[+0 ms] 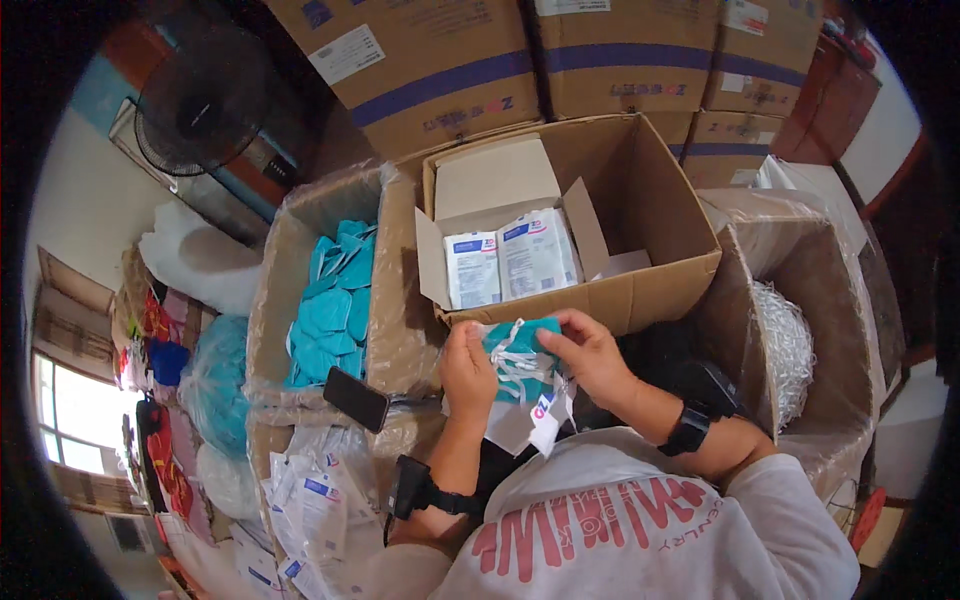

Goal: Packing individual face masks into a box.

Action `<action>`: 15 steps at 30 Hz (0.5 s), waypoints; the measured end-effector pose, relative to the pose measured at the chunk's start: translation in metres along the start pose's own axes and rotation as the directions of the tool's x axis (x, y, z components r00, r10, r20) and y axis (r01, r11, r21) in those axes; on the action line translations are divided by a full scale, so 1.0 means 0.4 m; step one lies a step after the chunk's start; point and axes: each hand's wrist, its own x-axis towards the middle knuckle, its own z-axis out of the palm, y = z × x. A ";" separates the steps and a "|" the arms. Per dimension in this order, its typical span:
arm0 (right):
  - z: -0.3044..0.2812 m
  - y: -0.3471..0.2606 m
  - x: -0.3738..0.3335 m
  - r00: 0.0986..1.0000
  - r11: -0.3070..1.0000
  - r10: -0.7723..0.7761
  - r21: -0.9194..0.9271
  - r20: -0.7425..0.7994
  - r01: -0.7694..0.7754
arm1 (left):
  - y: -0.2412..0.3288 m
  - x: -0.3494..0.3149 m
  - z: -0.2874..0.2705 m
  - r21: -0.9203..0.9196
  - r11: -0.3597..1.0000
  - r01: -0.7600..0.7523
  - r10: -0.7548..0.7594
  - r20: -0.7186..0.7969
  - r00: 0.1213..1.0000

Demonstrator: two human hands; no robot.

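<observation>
Between my hands, in front of my chest, is a teal fabric face mask (pixel 513 383) with a bunch of white straps (pixel 518 360) lying across it. My left hand (pixel 468 364) is closed on its left edge. The thumb and fingers of my right hand (pixel 588 356) pinch its upper right corner. A white printed packet (pixel 545 424) hangs just below the mask; whether a hand also grips it is hidden. Right beyond my hands, an open carton (pixel 650 305) holds a smaller white box (pixel 497 188) with several filled white packets (pixel 537 252) standing in it.
At left, a plastic-lined carton (pixel 262 330) holds teal masks (pixel 335 310); a black phone (pixel 356 399) rests on its near edge. Nearer is a carton of white packets (pixel 312 505). A carton of white straps (pixel 785 350) stands at right. Stacked cartons (pixel 440 65) and a fan (pixel 200 115) are behind.
</observation>
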 end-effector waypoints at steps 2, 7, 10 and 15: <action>-0.011 -0.021 -0.004 0.997 0.997 0.038 0.067 -0.072 -0.033 | 0.009 0.016 -0.003 -0.010 0.999 -0.044 0.044 -0.011 0.999; -0.098 -0.103 0.072 0.968 0.846 -0.122 0.487 -0.219 0.216 | 0.009 0.034 -0.022 -0.035 0.999 0.026 -0.028 -0.053 0.998; -0.182 -0.240 0.071 0.961 0.894 -0.188 0.371 -0.201 0.252 | 0.003 0.046 -0.065 -0.022 0.999 -0.049 0.046 -0.119 0.992; -0.150 -0.240 0.036 0.976 0.839 -0.144 -0.502 0.165 0.209 | 0.013 0.054 -0.091 -0.120 0.962 -0.247 0.231 -0.132 0.964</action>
